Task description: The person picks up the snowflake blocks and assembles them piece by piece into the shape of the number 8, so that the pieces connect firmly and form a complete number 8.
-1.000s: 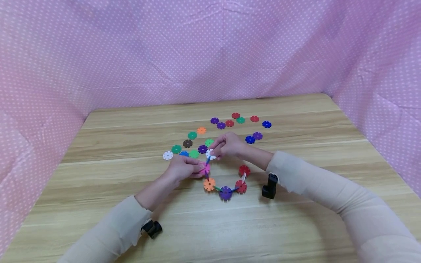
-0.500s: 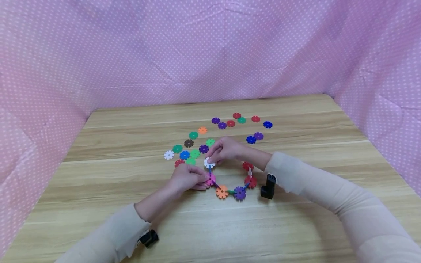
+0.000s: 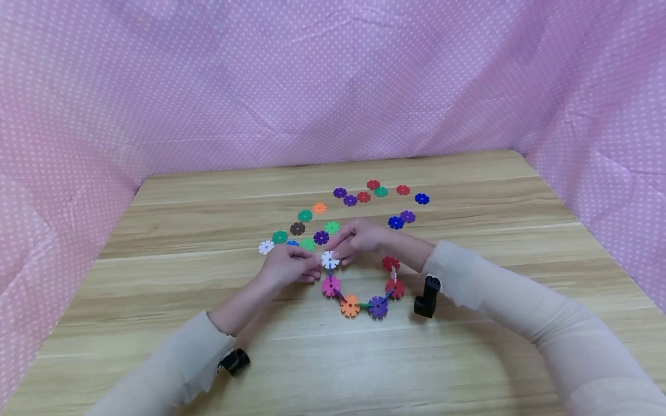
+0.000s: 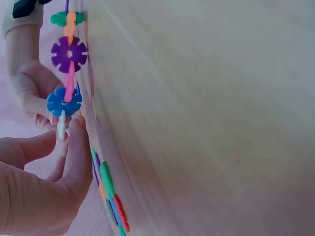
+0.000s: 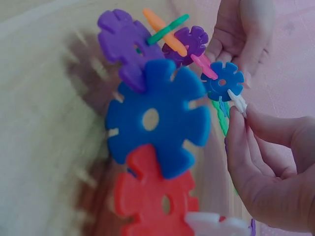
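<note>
A curved chain of slotted snowflake discs hangs over the table in the head view. Its white disc [image 3: 330, 259] tops the left end, pinched between thumb and fingers of my right hand [image 3: 359, 240]. Below follow a blue disc [image 5: 222, 82] seen edge-on from the head, a pink disc [image 3: 330, 286], an orange disc [image 3: 350, 305], a purple disc [image 3: 378, 307] and red discs [image 3: 395, 288]. Just left of the white disc is my left hand [image 3: 288, 266]; in the left wrist view its thumb and forefinger stand apart, with the white disc's edge near the gap.
Loose snowflake discs lie flat beyond the hands, among them a brown disc [image 3: 298, 229], a white loose disc [image 3: 266, 247] and a blue loose disc [image 3: 422, 199]. A pink dotted cloth [image 3: 333, 86] hangs around the wooden table [image 3: 333, 370].
The chain came toward me and swung right. My left hand let go of the pink disc and moved up beside the white one. My right hand keeps its pinch, slightly lower than before.
</note>
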A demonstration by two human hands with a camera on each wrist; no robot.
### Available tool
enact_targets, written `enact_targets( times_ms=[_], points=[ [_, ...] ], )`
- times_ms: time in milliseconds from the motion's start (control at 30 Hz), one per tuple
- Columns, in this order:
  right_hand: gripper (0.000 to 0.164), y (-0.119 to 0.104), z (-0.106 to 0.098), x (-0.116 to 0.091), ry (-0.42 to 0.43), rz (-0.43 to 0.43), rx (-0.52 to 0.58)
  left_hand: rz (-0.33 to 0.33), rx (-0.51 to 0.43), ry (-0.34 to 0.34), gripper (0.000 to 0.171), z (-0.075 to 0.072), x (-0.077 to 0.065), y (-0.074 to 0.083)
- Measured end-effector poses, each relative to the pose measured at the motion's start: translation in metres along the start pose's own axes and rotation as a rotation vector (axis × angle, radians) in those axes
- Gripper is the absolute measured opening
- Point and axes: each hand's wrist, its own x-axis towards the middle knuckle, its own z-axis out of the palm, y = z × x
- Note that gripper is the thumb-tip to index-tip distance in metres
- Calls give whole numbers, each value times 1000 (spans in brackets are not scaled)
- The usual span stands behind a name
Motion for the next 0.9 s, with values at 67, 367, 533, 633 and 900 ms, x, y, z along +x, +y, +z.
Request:
enact_targets(
  times_ms=[67,367,533,633,900],
  points=[
    [34,1,1,0,5,6,29,-11,-9,-3,25,0,3,1],
    [32,6,5,-2,29,3,145,-34,-33,1,21,5,11,3],
    [32,6,5,-3,39,18,159,-33,-25,14,17,7,11,6],
    [32,6,3,-4,44,14,137,-39,-26,19,17,7,12,7],
    [35,7,-24,-14,109,-40,40,-40,-17,13,18,6,15,7]
  ],
)
